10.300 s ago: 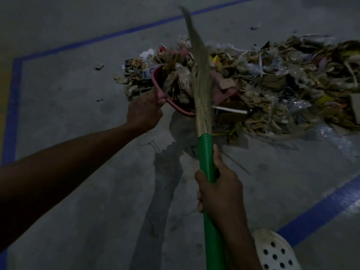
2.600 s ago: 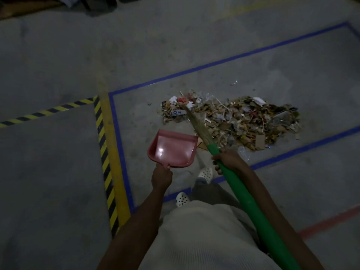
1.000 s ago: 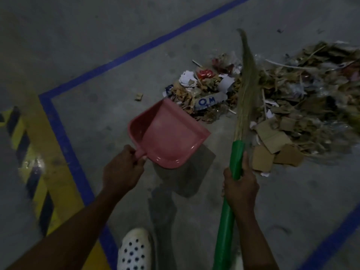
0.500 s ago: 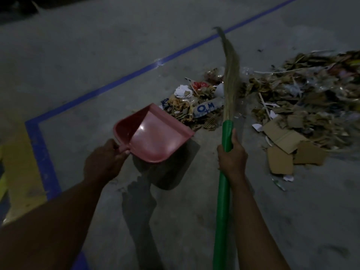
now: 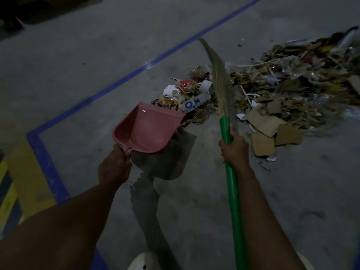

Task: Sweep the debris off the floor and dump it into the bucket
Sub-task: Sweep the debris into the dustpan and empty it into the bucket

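Observation:
My left hand [image 5: 115, 166] grips the handle of a pink dustpan [image 5: 148, 129], which is empty and held just above the floor with its front lip at the near left edge of the debris pile [image 5: 282, 90]. My right hand [image 5: 234, 149] grips the green handle of a broom [image 5: 230, 184]. Its straw bristles [image 5: 219, 76] rise over the left part of the pile. The pile is cardboard scraps, paper, wrappers and plastic. No bucket is in view.
Blue tape lines [image 5: 136, 71] mark a rectangle on the grey concrete floor, with a yellow and black striped band [image 5: 17, 182] at the left. White perforated shoes [image 5: 144, 262] show at the bottom edge. Loose cardboard pieces [image 5: 272, 133] lie at the pile's near side.
The dustpan has moved forward and lower, its lip now at the edge of the pile. The broom has tilted so its bristles lean left over the debris.

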Demonstrator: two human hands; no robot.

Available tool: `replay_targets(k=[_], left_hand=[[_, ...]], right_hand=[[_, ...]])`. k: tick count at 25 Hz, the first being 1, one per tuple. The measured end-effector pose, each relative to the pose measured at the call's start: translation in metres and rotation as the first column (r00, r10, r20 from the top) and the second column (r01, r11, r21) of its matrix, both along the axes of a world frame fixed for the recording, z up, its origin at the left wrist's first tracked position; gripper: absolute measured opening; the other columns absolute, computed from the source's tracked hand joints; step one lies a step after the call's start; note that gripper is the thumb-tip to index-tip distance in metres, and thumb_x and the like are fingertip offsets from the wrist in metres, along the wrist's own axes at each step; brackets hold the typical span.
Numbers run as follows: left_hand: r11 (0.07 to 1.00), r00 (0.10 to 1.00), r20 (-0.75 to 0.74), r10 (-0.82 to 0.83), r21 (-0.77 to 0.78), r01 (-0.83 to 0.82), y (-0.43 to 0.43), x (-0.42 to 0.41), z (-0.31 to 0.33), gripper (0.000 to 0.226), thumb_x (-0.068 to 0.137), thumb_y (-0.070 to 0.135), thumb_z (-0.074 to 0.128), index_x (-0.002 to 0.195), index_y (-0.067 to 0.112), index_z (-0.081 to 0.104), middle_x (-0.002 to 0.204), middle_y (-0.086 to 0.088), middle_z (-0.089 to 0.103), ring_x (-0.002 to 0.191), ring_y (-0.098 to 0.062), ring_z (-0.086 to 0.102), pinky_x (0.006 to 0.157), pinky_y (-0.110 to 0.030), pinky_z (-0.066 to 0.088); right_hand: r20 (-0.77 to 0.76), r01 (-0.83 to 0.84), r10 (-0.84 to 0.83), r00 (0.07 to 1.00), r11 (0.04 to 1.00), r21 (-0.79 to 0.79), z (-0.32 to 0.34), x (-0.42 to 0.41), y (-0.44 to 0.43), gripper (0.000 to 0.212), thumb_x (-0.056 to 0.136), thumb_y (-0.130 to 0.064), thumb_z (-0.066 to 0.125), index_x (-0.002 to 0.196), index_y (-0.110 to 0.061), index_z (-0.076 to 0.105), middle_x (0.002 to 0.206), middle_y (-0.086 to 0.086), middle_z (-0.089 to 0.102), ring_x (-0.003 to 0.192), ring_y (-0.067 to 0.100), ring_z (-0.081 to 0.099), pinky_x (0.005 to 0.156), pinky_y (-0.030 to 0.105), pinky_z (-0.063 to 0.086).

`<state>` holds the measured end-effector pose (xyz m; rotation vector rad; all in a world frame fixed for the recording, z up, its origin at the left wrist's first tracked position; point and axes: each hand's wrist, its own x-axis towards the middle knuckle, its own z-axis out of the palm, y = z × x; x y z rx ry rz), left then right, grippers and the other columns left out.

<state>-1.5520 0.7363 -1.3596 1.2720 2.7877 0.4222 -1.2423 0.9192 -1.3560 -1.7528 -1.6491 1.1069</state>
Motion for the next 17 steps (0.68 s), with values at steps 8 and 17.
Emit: replay_targets(k=[8, 17], left_hand=[[0.974, 0.996, -0.044, 0.082, -0.21, -0.089, -0.031, 0.006, -0.013, 0.035, 0.089, 0.023, 0.062, 0.112, 0.003, 0.045, 0.106, -0.024, 0.06, 0.09, -0.044, 0.061, 0.065, -0.044, 0.04], [0.911, 0.989, -0.012, 0.149, -0.387, -0.142, 0.008, 0.008, 0.002, 0.059, 0.095, 0.026, 0.053, 0.147, 0.015, 0.026, 0.132, -0.022, 0.05, 0.124, -0.042, 0.043, 0.097, -0.056, 0.038]], right_hand=[[-0.042, -0.011, 0.01, 0.999, 0.999, -0.044, 0.004, 0.01, -0.005, 0.078, 0.092, -0.02, 0.066, 0.159, -0.032, 0.027, 0.106, 0.015, 0.071, 0.06, 0.022, 0.069, 0.037, 0.025, 0.049], [0.011, 0.008, -0.007, 1.0, 0.999, -0.053, -0.005, 0.032, 0.007, 0.079, 0.091, -0.021, 0.066, 0.159, -0.031, 0.027, 0.101, 0.012, 0.07, 0.057, 0.022, 0.068, 0.035, 0.024, 0.049]])
